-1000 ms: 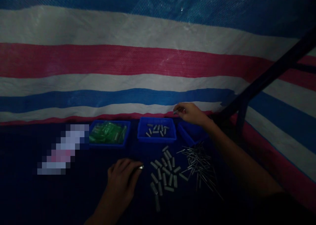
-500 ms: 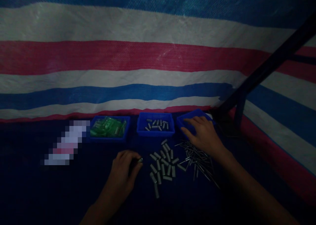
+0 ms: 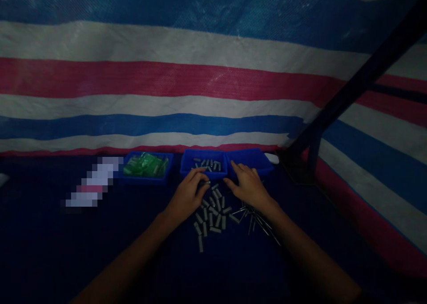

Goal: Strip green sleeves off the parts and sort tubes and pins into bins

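My left hand (image 3: 190,193) is closed on a small metal cylinder (image 3: 208,182), its end showing between thumb and fingers, just in front of the middle blue bin (image 3: 204,175). That bin holds several short metal cylinders (image 3: 208,164). My right hand (image 3: 248,184) has its fingers apart with nothing seen in it, at the front edge of the right blue bin (image 3: 258,157). Below the hands lies a loose pile of grey metal cylinders (image 3: 211,217). Thin metal rods (image 3: 258,219) lie beside it, partly hidden under my right forearm.
At the left stands a blue bin (image 3: 167,173) with green plastic packets (image 3: 145,165). A pixelated pale sheet (image 3: 96,179) lies beside it. A white object (image 3: 271,158) sits behind the right bin. Striped sheeting (image 3: 187,79) hangs behind, and a dark slanted post (image 3: 333,104) rises at right.
The left hand has moved up and right to the middle bin, still pinching the cylinder. My right hand has shifted left and slightly down, off the right bin's inside. The camera view has shifted slightly.
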`<act>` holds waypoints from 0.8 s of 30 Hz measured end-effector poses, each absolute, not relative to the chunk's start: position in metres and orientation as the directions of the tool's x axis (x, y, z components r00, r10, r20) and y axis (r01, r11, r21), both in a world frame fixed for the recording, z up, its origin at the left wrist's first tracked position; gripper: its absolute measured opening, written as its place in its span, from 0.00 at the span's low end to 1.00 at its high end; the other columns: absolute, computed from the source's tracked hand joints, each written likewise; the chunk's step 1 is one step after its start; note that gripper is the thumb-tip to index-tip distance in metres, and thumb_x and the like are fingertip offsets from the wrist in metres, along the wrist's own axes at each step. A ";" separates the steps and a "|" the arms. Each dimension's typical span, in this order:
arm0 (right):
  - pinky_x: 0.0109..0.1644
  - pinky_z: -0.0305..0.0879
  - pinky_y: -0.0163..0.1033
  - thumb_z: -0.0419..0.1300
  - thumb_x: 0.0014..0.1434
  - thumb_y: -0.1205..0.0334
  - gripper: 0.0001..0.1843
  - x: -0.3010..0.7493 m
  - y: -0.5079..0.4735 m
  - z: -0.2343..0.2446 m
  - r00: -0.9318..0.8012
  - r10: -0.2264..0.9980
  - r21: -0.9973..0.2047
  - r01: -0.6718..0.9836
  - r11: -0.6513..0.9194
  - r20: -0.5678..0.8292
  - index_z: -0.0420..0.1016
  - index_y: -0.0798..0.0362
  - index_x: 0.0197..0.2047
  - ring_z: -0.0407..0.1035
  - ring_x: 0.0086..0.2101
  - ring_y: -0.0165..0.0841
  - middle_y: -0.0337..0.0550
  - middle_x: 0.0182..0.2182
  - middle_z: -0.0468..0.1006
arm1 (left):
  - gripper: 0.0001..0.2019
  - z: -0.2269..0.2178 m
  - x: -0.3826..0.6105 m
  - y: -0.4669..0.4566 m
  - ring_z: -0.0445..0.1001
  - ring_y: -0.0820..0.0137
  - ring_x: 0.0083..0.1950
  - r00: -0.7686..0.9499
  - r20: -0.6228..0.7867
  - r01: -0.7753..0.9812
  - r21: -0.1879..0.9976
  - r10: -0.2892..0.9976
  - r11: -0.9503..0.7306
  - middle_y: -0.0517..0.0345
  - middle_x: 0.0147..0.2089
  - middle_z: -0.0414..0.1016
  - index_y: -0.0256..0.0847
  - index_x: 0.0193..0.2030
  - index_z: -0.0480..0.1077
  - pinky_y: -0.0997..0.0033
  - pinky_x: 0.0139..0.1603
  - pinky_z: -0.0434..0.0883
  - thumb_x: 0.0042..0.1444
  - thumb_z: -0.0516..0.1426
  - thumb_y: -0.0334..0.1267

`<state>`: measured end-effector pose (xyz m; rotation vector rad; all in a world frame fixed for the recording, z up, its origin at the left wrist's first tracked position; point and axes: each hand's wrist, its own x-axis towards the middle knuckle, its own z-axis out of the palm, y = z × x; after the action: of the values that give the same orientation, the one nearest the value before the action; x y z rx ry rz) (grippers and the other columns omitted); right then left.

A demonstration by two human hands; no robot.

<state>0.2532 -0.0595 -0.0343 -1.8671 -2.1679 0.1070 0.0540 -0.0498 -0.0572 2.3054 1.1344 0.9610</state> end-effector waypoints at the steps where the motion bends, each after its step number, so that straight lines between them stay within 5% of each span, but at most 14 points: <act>1: 0.50 0.55 0.52 0.50 0.58 0.52 0.31 0.252 -0.059 -0.036 -0.115 0.977 -0.249 0.955 0.158 0.180 0.56 0.61 0.61 0.62 0.49 0.47 0.57 0.48 0.69 | 0.03 -0.058 0.060 -0.046 0.65 0.66 0.55 0.443 0.398 0.512 0.623 0.803 -0.592 0.51 0.52 0.64 0.40 0.39 0.63 0.59 0.55 0.64 0.57 0.51 0.31; 8: 0.51 0.61 0.49 0.52 0.57 0.62 0.24 0.258 -0.054 -0.051 -0.179 0.902 -0.369 0.868 0.333 0.393 0.61 0.57 0.58 0.62 0.47 0.42 0.53 0.46 0.69 | 0.05 -0.062 0.072 -0.047 0.60 0.64 0.60 0.505 0.440 0.435 0.613 0.743 -0.659 0.50 0.57 0.60 0.40 0.41 0.66 0.59 0.59 0.60 0.58 0.52 0.33; 12: 0.52 0.61 0.49 0.52 0.58 0.64 0.20 0.247 -0.083 -0.039 -0.193 0.813 -0.328 0.845 0.422 0.550 0.65 0.58 0.54 0.60 0.48 0.42 0.54 0.47 0.67 | 0.07 -0.056 0.051 -0.070 0.69 0.69 0.47 0.478 0.388 0.443 0.668 0.788 -0.598 0.55 0.44 0.68 0.41 0.42 0.68 0.66 0.49 0.67 0.58 0.52 0.35; 18: 0.45 0.64 0.44 0.52 0.59 0.66 0.12 0.213 -0.121 -0.034 -0.495 0.698 -0.322 0.643 0.695 0.518 0.67 0.56 0.47 0.65 0.40 0.36 0.47 0.38 0.74 | 0.08 -0.057 0.026 -0.103 0.72 0.73 0.36 0.371 0.190 0.345 0.881 0.909 -0.325 0.60 0.35 0.72 0.42 0.44 0.66 0.74 0.37 0.69 0.58 0.51 0.36; 24: 0.42 0.63 0.42 0.48 0.61 0.69 0.10 0.207 -0.120 -0.045 -0.530 0.692 -0.318 0.631 0.708 0.490 0.69 0.57 0.42 0.65 0.35 0.35 0.46 0.32 0.73 | 0.08 -0.064 0.031 -0.105 0.70 0.75 0.30 0.356 0.104 0.182 0.967 0.929 -0.178 0.63 0.31 0.69 0.41 0.43 0.58 0.76 0.30 0.67 0.57 0.51 0.37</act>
<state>0.2073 -0.1203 -0.0451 -1.0047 -2.3151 0.1345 0.0313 -0.1050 -0.0642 1.6167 1.0165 0.9344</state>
